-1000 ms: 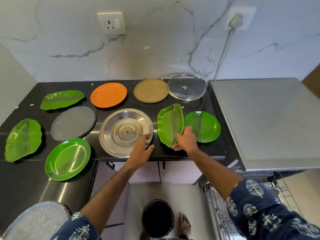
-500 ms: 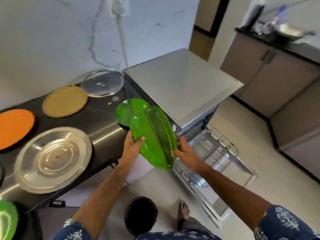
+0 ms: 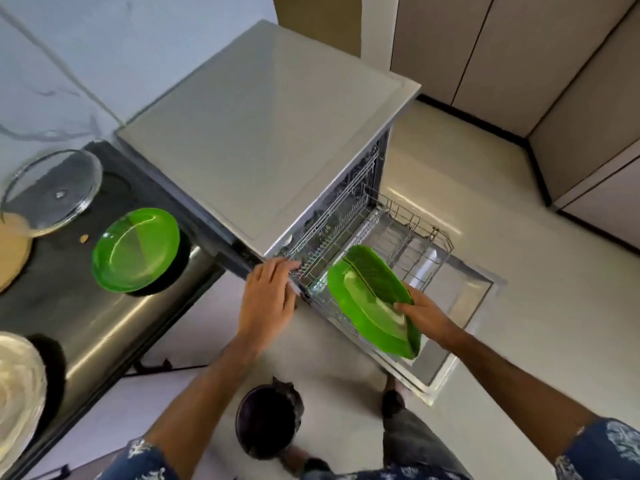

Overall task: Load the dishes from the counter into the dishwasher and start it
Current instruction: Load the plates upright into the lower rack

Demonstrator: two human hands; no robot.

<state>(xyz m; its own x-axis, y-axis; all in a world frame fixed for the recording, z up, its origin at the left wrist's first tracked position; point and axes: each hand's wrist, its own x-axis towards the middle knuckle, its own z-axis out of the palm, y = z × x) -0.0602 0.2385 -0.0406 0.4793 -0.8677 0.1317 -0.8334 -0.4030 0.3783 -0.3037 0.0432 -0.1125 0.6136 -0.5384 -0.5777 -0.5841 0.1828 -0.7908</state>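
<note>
My right hand (image 3: 424, 311) grips a green leaf-shaped plate (image 3: 372, 296) by its near edge and holds it tilted over the pulled-out wire rack (image 3: 408, 237) of the dishwasher (image 3: 263, 129). The dishwasher door (image 3: 464, 320) lies open below the rack. My left hand (image 3: 270, 296) is off the plate, its fingers reaching to the rack's near-left corner. A round green plate (image 3: 135, 249) lies on the dark counter (image 3: 69, 306) beside the dishwasher.
A glass lid (image 3: 52, 192), a tan round plate (image 3: 10, 251) and a steel plate (image 3: 17, 386) lie on the counter at the left. A dark bin (image 3: 266, 420) stands on the floor by my feet. Cabinets (image 3: 519, 57) line the right side.
The leaf plate left the counter and moved right and down over the dishwasher rack. My left hand let go of it and went to the rack; my right hand alone holds it.
</note>
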